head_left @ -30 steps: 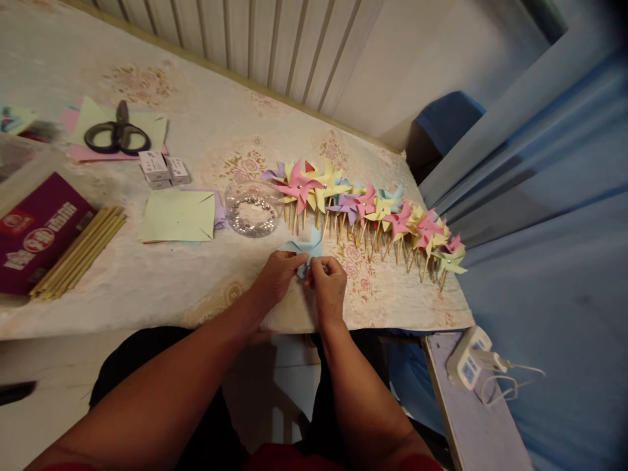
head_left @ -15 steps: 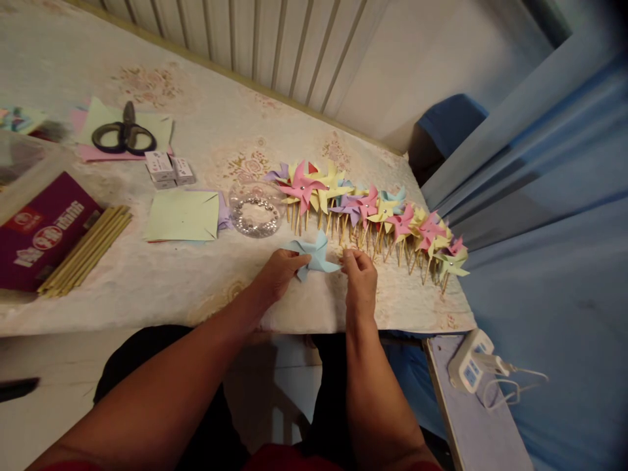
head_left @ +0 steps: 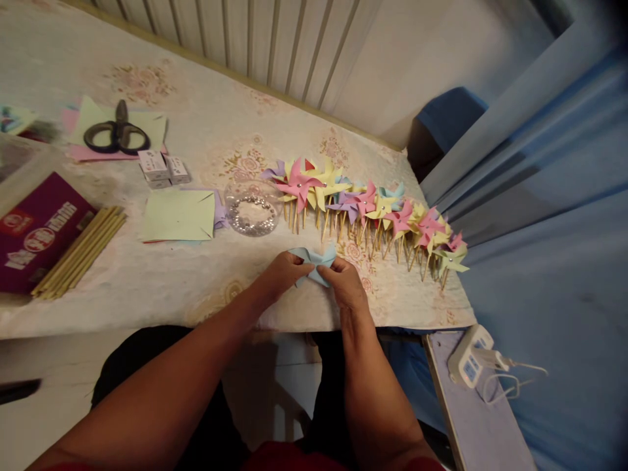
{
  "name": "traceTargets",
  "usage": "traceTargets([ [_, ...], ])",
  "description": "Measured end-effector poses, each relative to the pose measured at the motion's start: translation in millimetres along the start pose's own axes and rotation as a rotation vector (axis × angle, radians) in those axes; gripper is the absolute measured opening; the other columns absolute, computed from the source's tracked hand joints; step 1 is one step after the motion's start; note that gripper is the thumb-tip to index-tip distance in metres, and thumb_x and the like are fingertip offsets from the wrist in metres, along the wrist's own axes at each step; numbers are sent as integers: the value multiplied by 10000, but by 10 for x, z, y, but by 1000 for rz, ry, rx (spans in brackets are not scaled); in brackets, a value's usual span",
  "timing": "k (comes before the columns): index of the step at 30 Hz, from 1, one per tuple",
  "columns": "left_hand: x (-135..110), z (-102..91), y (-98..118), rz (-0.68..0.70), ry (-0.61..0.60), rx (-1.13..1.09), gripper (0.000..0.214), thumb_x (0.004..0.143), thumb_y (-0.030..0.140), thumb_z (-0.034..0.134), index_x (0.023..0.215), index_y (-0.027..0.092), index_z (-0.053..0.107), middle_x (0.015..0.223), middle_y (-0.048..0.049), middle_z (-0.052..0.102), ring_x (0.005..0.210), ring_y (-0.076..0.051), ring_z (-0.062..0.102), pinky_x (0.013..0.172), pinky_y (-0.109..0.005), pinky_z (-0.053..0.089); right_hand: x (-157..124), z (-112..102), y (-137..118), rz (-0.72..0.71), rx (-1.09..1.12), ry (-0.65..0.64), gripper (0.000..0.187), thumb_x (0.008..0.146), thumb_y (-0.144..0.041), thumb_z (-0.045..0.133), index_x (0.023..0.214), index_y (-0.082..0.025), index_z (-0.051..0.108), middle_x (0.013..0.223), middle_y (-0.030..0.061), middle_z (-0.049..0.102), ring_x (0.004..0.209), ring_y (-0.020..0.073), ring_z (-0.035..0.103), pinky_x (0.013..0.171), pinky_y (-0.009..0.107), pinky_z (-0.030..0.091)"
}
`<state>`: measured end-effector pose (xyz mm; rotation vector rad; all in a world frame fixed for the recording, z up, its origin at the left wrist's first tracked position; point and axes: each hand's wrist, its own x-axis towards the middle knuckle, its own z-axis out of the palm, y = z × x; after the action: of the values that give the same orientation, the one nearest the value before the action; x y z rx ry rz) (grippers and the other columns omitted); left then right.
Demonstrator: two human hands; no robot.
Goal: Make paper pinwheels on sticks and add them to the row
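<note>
A light blue paper pinwheel (head_left: 316, 259) is held between both hands above the front part of the table. My left hand (head_left: 286, 271) pinches it from the left, thumb near its centre. From the right, my right hand (head_left: 345, 281) grips it, its thumb also at the centre, so the middle of the paper is partly hidden. Just behind the hands sits a clear round dish (head_left: 252, 229) holding small shiny pins or beads. Finished pinwheels on sticks (head_left: 366, 201) in pink, yellow, purple, blue and green stand in a row behind and to the right.
To the left lie a stack of pale green paper squares (head_left: 179, 216), small white boxes (head_left: 154, 165) and black-handled scissors (head_left: 118, 136) on more paper. Thin sticks (head_left: 81, 254) rest against a purple-labelled box (head_left: 44, 229). A power strip (head_left: 470, 356) sits on a ledge at right.
My right hand has moved left from the pinwheel's outer tip to its centre. Both thumbs now meet there, covering more of the blue paper. The view has shifted slightly.
</note>
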<state>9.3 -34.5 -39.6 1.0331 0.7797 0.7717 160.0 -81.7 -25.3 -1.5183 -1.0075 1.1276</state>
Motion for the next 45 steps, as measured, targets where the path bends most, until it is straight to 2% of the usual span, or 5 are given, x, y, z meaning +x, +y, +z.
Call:
traceTargets([
  [18,-40,16,55,-32,25,-50,100,641,195,671,715,148,720,655,8,677,595,-124,563,573,-231,413,-20,8,2,14,51,-17,215,669,-382,743,712,-183,673,631,-37,628,553,111,493,565,241,392],
  [24,-81,-61,67,-33,24,-76,99,622,207,670,694,151,710,642,10,673,608,-131,566,587,-239,416,22,-94,31,-18,118,185,328,682,-490,722,690,-181,614,583,-43,558,529,103,455,544,240,368],
  [33,-191,-193,182,-62,77,-58,197,618,230,675,777,124,724,708,-4,699,612,-116,553,561,-219,386,83,129,305,-200,-496,418,205,784,-347,539,665,-193,604,621,-28,563,616,142,487,625,262,358],
  [37,-243,-225,236,-70,62,-69,153,617,221,666,732,128,707,674,-2,685,602,-115,549,560,-220,386,59,250,262,-259,-718,367,187,804,-299,506,691,-198,615,667,-15,593,640,150,508,625,265,327],
  [45,-319,-291,276,-65,58,-24,141,613,252,663,700,140,664,653,-1,652,661,-142,579,617,-240,425,76,275,274,-301,-870,348,215,837,-296,485,728,-195,640,717,17,634,669,164,533,626,270,317],
])
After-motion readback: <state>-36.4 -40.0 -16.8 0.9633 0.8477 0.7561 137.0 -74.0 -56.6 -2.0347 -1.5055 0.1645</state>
